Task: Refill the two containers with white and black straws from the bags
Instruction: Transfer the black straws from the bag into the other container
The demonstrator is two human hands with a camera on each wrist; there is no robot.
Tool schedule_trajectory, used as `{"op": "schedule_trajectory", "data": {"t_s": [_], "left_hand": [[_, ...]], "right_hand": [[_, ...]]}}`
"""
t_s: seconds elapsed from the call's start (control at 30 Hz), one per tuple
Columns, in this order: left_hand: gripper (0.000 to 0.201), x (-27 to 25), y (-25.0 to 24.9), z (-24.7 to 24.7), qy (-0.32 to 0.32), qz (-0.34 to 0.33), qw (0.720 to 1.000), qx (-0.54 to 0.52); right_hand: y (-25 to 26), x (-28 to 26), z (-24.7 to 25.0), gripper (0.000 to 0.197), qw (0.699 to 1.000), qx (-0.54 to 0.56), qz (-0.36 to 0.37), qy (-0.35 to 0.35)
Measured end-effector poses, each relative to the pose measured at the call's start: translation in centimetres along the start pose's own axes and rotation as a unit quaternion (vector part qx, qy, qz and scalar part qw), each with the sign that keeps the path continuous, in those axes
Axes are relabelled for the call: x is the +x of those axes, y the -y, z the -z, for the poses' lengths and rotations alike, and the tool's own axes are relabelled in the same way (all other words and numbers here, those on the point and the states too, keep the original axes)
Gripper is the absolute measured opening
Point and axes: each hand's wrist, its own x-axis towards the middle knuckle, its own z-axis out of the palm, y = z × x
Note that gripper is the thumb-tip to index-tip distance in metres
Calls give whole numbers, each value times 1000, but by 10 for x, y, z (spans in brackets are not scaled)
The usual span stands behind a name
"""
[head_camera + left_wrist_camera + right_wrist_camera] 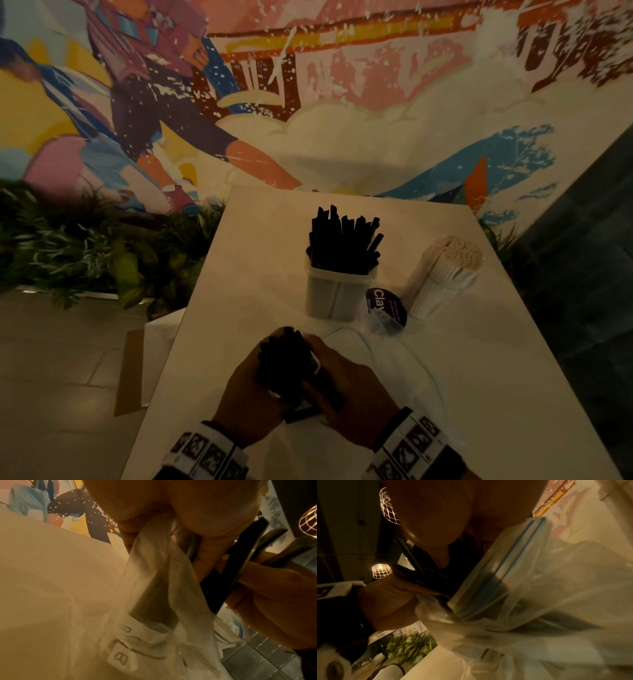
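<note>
Low in the head view, both hands close around one bundle of black straws (287, 363) just above the white table (479, 394). My left hand (248, 385) grips it from the left and my right hand (349, 378) from the right. A clear zip bag (154, 588) hangs crumpled under my left fingers beside the black straws (231, 574). The right wrist view shows the bag's blue seal strip (501, 568) next to the straws (423, 577). Farther back stand a tub full of black straws (339, 291) and a container of white straws (445, 277).
A purple round label (385, 305) lies between the two containers, with clear bag plastic (380, 339) spread on the table before it. Green plants (85, 246) line the left of the table under a painted wall. A tiled floor lies to the left.
</note>
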Motion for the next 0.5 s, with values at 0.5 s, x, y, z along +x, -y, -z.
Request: {"op": "schedule_trajectory", "data": {"t_s": [0.5], "left_hand": [[28, 5, 2, -4, -19, -5, 1000, -25]], "right_hand": [[-5, 1, 1, 27, 991, 19, -28, -127]]}}
